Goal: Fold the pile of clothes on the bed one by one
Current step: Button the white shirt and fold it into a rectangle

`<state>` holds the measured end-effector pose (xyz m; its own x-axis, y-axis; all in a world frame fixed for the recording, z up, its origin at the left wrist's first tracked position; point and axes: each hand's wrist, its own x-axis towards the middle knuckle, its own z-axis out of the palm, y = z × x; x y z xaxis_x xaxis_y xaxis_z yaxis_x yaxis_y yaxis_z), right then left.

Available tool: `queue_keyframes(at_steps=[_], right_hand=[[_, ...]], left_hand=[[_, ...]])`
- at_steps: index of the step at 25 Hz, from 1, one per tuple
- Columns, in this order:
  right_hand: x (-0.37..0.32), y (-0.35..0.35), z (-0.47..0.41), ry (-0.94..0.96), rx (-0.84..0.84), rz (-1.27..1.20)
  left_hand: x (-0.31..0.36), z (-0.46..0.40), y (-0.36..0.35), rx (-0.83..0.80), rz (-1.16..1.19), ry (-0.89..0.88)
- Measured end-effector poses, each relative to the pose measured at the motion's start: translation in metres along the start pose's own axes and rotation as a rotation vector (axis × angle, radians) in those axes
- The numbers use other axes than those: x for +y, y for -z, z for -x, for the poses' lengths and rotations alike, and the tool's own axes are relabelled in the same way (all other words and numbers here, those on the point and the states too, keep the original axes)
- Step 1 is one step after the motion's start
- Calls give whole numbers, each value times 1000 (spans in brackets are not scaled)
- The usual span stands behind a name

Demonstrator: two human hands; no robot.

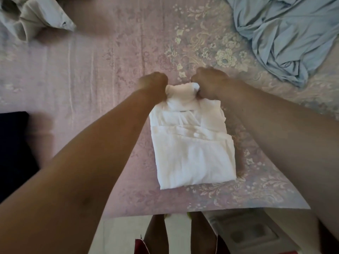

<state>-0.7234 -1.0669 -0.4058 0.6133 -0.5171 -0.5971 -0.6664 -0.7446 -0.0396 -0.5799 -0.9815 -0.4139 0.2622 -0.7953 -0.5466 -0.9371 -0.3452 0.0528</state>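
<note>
While both arms reach out over the bed [95, 74], the left hand [153, 83] and the right hand [209, 83] each grip the far end of a white garment [192, 149], fingers curled round its bunched top edge. That garment lies at the middle of the view, folded into a narrow stack on the pink flowered bedspread, its near end flat and its far end lifted slightly between the two fists. At one o'clock from it, well apart, a light blue cloth [286, 37] lies crumpled. At eleven o'clock, near the far corner, sits a rumpled grey-white garment [31, 17]. At nine o'clock a dark cloth [14, 151] rests at the bed's edge.
</note>
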Motion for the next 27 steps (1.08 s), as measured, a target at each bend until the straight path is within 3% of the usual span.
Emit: queue_keyframes(at_steps=[2, 5, 9, 11, 14, 18, 23, 27], right_hand=[[6, 7, 4, 5, 182, 11], [19, 18, 9, 31, 346, -18], [31, 1, 32, 258, 643, 153], [29, -33, 54, 367, 726, 244], [13, -103, 89, 387, 822, 210], [-1, -174, 131, 390, 718, 317], [-1, -187, 152, 274, 709, 219], [0, -192, 159, 212, 591, 99]], left_hand=[[-4, -1, 12, 190, -90, -42], [-13, 1, 22, 598, -304, -206], [-12, 25, 9, 681, -455, -464], [-7, 53, -19, 755, -386, -614], [-2, 98, -74, 905, -246, -740], [13, 132, -136, 866, -217, -738], [8, 148, -164, 780, -158, -654], [13, 147, -174, 580, -270, -481]])
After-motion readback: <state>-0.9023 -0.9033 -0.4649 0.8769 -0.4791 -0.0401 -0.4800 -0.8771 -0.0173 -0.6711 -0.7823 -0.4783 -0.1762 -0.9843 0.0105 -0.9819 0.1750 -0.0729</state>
